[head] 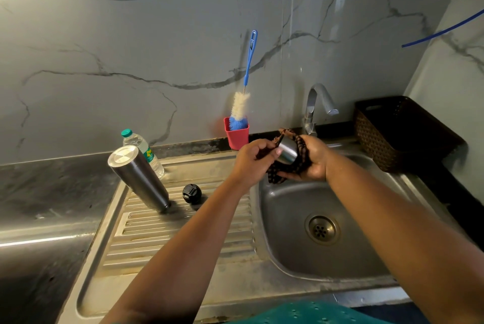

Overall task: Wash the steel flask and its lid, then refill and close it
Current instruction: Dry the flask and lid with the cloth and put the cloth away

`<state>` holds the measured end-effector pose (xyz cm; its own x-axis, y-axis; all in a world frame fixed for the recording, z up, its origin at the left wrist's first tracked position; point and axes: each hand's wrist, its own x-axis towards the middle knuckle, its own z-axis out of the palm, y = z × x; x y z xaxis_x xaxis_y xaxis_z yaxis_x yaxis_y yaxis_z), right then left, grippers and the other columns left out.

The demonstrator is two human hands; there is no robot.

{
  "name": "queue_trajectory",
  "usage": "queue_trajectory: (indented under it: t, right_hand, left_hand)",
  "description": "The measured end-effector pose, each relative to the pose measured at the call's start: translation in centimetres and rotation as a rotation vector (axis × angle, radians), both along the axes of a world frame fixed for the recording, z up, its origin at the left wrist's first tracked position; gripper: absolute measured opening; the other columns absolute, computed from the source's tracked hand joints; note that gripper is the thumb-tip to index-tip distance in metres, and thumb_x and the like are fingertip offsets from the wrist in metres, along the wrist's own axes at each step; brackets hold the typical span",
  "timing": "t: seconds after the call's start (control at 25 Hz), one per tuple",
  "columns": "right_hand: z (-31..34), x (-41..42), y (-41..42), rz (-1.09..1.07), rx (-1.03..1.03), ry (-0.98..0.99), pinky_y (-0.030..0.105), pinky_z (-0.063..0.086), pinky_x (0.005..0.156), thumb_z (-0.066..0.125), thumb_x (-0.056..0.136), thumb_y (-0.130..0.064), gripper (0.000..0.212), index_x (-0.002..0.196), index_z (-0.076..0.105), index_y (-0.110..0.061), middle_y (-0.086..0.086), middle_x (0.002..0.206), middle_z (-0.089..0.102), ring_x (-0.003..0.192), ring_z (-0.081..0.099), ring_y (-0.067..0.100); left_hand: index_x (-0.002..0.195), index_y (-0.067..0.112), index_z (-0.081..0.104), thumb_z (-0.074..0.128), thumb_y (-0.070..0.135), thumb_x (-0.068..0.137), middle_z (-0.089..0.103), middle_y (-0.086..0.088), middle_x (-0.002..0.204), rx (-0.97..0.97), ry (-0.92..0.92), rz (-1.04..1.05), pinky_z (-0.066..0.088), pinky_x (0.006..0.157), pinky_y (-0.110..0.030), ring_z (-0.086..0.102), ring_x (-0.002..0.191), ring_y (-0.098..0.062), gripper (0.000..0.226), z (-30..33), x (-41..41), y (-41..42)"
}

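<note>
Two hands meet above the back edge of the sink [288, 208], just in front of the tap [318, 103]. The left hand [252, 159] curls its fingers and thumb around a small steel cup-shaped lid [287, 153], holding it by the rim with the open end turned towards the left. The right hand [313, 158] grips a dark patterned cloth [301, 149] that wraps around the far side of the lid, so cloth and lid touch; part of the cloth hangs down below the hands over the basin.

On the ribbed draining board [183, 232] to the left, the steel flask [138, 178] stands upside down, its flat base uppermost and its mouth resting on the ridges. Just beside its mouth sits a small black stopper [192, 193], apart from the flask. Behind the flask, near the wall, a clear plastic water bottle [142, 150] with a green cap stands upright.

Against the marbled wall, a red holder [236, 135] keeps a bottle brush [245, 93] with a blue handle standing nearly upright, bristles down. At the far right of the counter [47, 187], beside the sink, sits a dark woven basket [387, 137]. The drain [321, 229] in the basin is uncovered.
</note>
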<state>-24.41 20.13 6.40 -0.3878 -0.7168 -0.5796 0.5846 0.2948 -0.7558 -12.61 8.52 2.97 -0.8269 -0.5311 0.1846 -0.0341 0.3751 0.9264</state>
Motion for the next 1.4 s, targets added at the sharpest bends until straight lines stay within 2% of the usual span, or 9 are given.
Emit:
queue_trajectory:
  t: [0.24,0.44,0.52,0.6,0.76,0.84,1.08,1.28,1.4]
  right_hand:
    - [-1.6,0.2,-0.7,-0.139,0.042,0.114,0.042,0.056,0.077,0.051,0.09,-0.052,0.047,0.115,0.063,-0.014,0.016,0.103,0.069,0.093,0.066,0.03]
    - [-3.3,2.6,-0.8,-0.113,0.15,1.205,0.028,0.04,0.075,0.034,0.101,-0.039,0.038,0.12,0.052,-0.011,0.014,0.113,0.055,0.092,0.052,0.021]
    - [-3.5,2.9,-0.2,-0.083,0.098,1.325,0.025,0.038,0.072,0.031,0.102,-0.038,0.037,0.119,0.051,-0.012,0.013,0.111,0.054,0.087,0.05,0.017]
    - [-3.0,2.4,0.0,-0.088,0.123,1.261,0.029,0.045,0.074,0.031,0.102,-0.04,0.039,0.122,0.051,-0.013,0.014,0.114,0.055,0.093,0.056,0.022]
    - [1.6,0.7,0.7,-0.098,0.066,0.252,0.042,0.058,0.076,0.043,0.096,-0.05,0.041,0.112,0.061,-0.016,0.013,0.103,0.066,0.09,0.067,0.029]
    - [2.1,0.6,1.2,-0.098,0.054,0.161,0.041,0.057,0.075,0.041,0.097,-0.048,0.042,0.111,0.062,-0.014,0.014,0.099,0.067,0.088,0.067,0.028]
    - [-1.7,3.2,1.4,-0.102,0.238,1.408,0.031,0.045,0.076,0.031,0.102,-0.04,0.041,0.123,0.048,-0.009,0.018,0.118,0.049,0.098,0.057,0.032]
    - [1.9,0.1,1.5,-0.118,0.041,0.212,0.042,0.058,0.073,0.045,0.096,-0.046,0.039,0.112,0.06,-0.014,0.014,0.105,0.065,0.091,0.065,0.029]
    - [1.8,-0.8,2.0,-0.058,-0.01,0.023,0.034,0.057,0.066,0.053,0.091,-0.045,0.036,0.103,0.066,-0.013,0.013,0.091,0.07,0.083,0.068,0.026]
  left_hand:
    - [0.092,0.018,0.069,0.07,0.027,0.09,0.064,0.005,0.079,0.048,-0.225,0.094,0.048,0.068,-0.026,0.057,0.072,-0.009,0.009,1.4,-0.7,0.2]
    - [0.079,0.008,0.066,0.06,0.002,0.091,0.056,-0.003,0.065,0.43,-0.139,0.249,0.042,0.061,-0.028,0.05,0.062,-0.013,0.014,1.8,-1.9,1.7]
    - [0.075,0.009,0.064,0.056,-0.001,0.091,0.054,-0.004,0.063,0.477,-0.163,0.241,0.042,0.061,-0.027,0.049,0.061,-0.014,0.02,2.0,-2.0,2.3]
    - [0.08,0.01,0.067,0.058,0.004,0.093,0.06,-0.003,0.07,0.346,-0.126,0.211,0.044,0.067,-0.03,0.054,0.069,-0.015,0.016,1.9,-1.9,2.6]
    - [0.095,0.013,0.066,0.062,0.011,0.094,0.065,0.001,0.087,0.09,-0.009,0.15,0.051,0.079,-0.028,0.06,0.084,-0.014,0.005,2.5,-1.8,3.0]
    - [0.095,0.013,0.065,0.063,0.011,0.094,0.065,0.001,0.088,0.048,0.008,0.146,0.052,0.08,-0.027,0.061,0.086,-0.014,0.004,2.5,-2.0,3.2]
    - [0.083,0.006,0.068,0.06,0.006,0.091,0.066,-0.014,0.081,0.405,-0.038,0.257,0.053,0.083,-0.05,0.061,0.081,-0.027,0.012,1.3,-2.7,4.4]
    - [0.084,0.019,0.064,0.061,0.013,0.094,0.066,-0.007,0.086,0.191,0.125,0.201,0.053,0.081,-0.041,0.063,0.086,-0.027,0.012,1.6,-2.1,4.9]
    - [0.09,0.012,0.067,0.066,0.019,0.092,0.066,-0.005,0.084,0.243,0.132,0.16,0.053,0.077,-0.042,0.062,0.082,-0.019,0.008,1.8,-1.8,4.0]
